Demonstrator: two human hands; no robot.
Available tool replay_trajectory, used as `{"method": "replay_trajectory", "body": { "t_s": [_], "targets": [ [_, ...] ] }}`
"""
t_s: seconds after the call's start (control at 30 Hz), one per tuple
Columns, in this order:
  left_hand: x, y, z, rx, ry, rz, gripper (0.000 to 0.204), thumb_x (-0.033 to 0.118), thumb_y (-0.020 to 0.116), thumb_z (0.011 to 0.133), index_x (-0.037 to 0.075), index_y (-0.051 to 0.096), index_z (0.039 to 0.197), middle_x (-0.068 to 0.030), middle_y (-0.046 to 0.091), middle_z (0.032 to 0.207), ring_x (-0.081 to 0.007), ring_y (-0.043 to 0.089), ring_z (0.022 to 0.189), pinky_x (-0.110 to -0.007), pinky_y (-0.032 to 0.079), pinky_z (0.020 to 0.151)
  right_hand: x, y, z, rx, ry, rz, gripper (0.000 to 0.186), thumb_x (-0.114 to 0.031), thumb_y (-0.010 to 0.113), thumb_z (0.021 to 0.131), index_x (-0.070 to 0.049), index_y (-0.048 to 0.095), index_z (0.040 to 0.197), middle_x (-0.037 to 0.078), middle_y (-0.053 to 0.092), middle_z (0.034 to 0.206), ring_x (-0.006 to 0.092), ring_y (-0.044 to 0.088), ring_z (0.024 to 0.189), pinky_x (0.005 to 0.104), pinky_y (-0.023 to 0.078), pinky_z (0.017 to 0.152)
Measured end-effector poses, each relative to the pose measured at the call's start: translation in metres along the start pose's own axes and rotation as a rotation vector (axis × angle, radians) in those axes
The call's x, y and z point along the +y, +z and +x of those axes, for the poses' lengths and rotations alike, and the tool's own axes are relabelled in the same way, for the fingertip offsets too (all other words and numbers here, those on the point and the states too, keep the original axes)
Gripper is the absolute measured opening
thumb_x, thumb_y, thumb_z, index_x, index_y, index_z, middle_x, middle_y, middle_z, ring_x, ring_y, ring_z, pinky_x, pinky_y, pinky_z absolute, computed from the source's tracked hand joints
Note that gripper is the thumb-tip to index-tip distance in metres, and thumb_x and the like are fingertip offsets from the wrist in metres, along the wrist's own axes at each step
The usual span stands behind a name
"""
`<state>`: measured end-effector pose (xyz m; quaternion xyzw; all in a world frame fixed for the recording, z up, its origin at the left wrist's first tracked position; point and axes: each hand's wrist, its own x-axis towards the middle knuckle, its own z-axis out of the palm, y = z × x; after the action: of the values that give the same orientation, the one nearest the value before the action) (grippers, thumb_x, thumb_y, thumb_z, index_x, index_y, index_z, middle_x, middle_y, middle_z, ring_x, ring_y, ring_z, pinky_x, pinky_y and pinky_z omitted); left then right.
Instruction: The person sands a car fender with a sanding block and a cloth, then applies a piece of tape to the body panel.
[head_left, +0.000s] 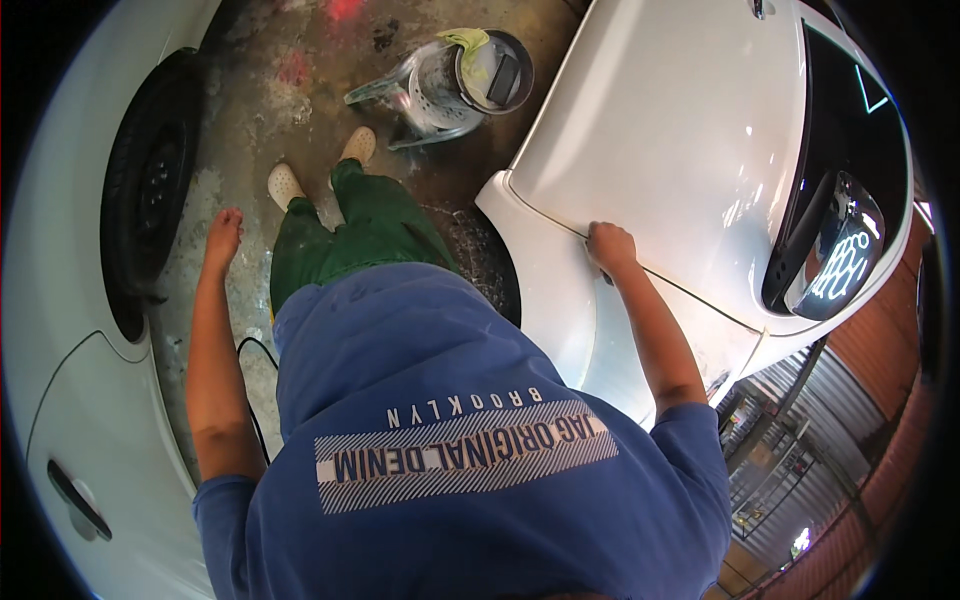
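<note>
My right hand (610,247) is closed against the pale body of a white car (665,130), right at the dark seam between two panels. A small dark patch shows under its fingers, but I cannot make out what they hold, if anything. My left hand (225,228) hangs down at my side, its fingers curled in and no object visible in them. It is apart from everything, over the floor between the two cars.
A second pale car stands on my left, with a black wheel (155,185) and a door handle (78,500). Ahead, a bucket (437,90) sits on a clear plastic stool (400,85), a yellow-green cloth (468,42) over its rim. The right car's black mirror (830,245) juts out. A dark cable (258,350) runs beside me.
</note>
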<state>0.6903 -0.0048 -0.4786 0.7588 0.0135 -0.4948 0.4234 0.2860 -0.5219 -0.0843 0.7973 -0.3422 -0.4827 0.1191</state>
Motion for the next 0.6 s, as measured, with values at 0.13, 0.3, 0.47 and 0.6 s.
{"method": "replay_trajectory", "body": {
  "t_s": [0.13, 0.3, 0.47, 0.6],
  "targets": [
    [0.002, 0.002, -0.002, -0.015, -0.028, 0.018, 0.031, 0.038, 0.057, 0.101, 0.014, 0.064, 0.119, 0.0026, 0.064, 0.099, -0.0118, 0.059, 0.084, -0.030, 0.047, 0.072, 0.003, 0.001, 0.005, 0.024, -0.025, -0.014, 0.020, -0.014, 0.051, 0.092, -0.005, 0.068, 0.099, 0.018, 0.072, 0.099, 0.0371, 0.071, 0.093, 0.0484, 0.057, 0.080],
    [0.007, 0.003, -0.008, 0.015, -0.036, 0.004, 0.033, 0.032, 0.058, 0.100, 0.007, 0.065, 0.121, -0.0031, 0.068, 0.103, -0.0135, 0.060, 0.080, -0.030, 0.048, 0.067, 0.008, -0.004, 0.007, -0.035, -0.076, -0.045, 0.020, -0.014, 0.052, 0.091, -0.006, 0.068, 0.099, 0.018, 0.072, 0.098, 0.0366, 0.071, 0.093, 0.0486, 0.057, 0.080],
    [-0.005, -0.003, -0.004, 0.009, -0.051, 0.023, 0.035, 0.032, 0.057, 0.100, 0.007, 0.064, 0.123, -0.0028, 0.068, 0.104, -0.0138, 0.061, 0.081, -0.030, 0.048, 0.068, 0.017, -0.013, -0.006, -0.052, -0.070, -0.038, 0.020, -0.015, 0.052, 0.091, -0.007, 0.068, 0.100, 0.017, 0.072, 0.098, 0.0368, 0.071, 0.093, 0.0491, 0.057, 0.081],
    [-0.006, 0.000, -0.008, 0.009, -0.076, 0.036, 0.032, 0.032, 0.057, 0.100, 0.008, 0.064, 0.120, -0.0023, 0.067, 0.100, -0.0137, 0.061, 0.080, -0.029, 0.048, 0.066, 0.010, 0.003, 0.001, 0.034, -0.036, -0.005, 0.020, -0.015, 0.053, 0.091, -0.007, 0.069, 0.099, 0.017, 0.072, 0.097, 0.0372, 0.071, 0.093, 0.0497, 0.057, 0.082]
  ]
}}
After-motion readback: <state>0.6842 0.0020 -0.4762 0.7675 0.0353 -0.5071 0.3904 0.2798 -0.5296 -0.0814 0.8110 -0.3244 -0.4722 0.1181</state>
